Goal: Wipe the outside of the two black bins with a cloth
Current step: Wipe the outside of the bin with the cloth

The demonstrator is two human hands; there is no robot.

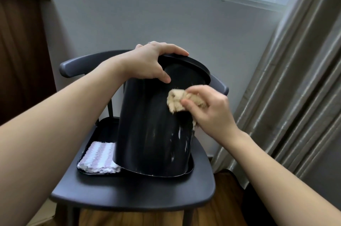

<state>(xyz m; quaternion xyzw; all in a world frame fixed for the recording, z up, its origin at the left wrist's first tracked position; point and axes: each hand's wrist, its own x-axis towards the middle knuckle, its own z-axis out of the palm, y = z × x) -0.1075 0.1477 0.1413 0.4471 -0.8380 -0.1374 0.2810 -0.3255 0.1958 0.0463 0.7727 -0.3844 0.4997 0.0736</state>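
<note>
The left hand (149, 63) grips the upper rim of the tall black cylindrical bin (151, 129), fingers curled over the far edge and thumb lying on the near wall. The right hand (208, 109) clutches a crumpled beige cloth (178, 101) between thumb and fingers and presses it against the bin's upper right flank, just below the rim.

The bin stands directly ahead of the person, between the two hands, in a shallow black rectangular tray (103, 129) on the seat of a dark grey wooden chair (129, 188). Its long axis runs near vertical, with the top seemingly leaning away from the camera and slightly to the right. Pale streaks and smears show on the lower right of the wall, below the cloth. The right hand is the nearer to that soiled patch; the left hand sits above as the steadying hold. A downward stroke along the long axis appears the natural next pass, and the left grip would need to resist the push.

A folded white-and-lilac striped cloth (99, 155) lies in the tray, just beside the bin's left base. Only one bin is in view. A grey curtain (295, 78) hangs to the right.
</note>
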